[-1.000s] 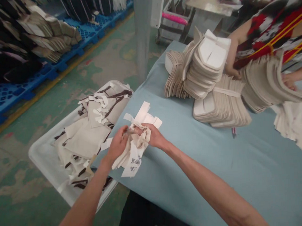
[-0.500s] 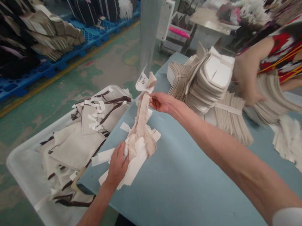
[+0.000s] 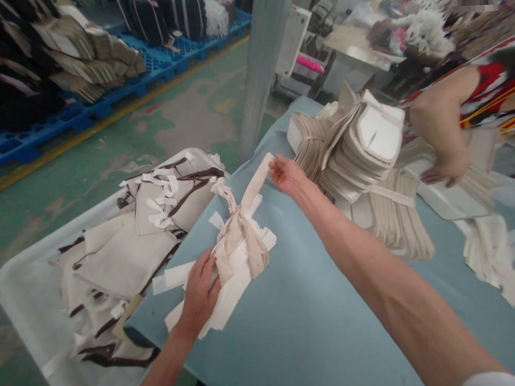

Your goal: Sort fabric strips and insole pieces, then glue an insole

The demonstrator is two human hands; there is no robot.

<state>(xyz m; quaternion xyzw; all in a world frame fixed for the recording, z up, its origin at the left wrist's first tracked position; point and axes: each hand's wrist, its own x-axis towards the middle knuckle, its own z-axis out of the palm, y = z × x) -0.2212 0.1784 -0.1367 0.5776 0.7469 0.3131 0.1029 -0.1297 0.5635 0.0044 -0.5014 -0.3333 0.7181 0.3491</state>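
A bundle of white fabric strips [image 3: 234, 293] lies on the blue-covered table, wrapped round its middle by a crumpled beige cloth tie [image 3: 255, 247]. My left hand [image 3: 200, 286] rests on the bundle's left side, fingers and thumb curved against the strips and the tie's edge. With thumb and fingertips pinched together, my right hand [image 3: 285, 173] holds one end of the tie, drawn up and away to the right. The tie's other end sticks up to the left, twisted. The strips under my left palm are hidden.
A white plastic tub [image 3: 20, 286] with cream dark-trimmed pieces stands left of the table [image 3: 322, 304]. Tied stacks of beige panels [image 3: 352, 155] sit at the back right, near loose white strips [image 3: 494, 256]. A co-worker's hand [image 3: 450, 164] touches more panels. A grey pillar [image 3: 263, 73] rises behind.
My right hand has drawn one tie end to the right, and the two ends now stand apart. The white written tag is out of sight. The co-worker's panels now lie flatter.
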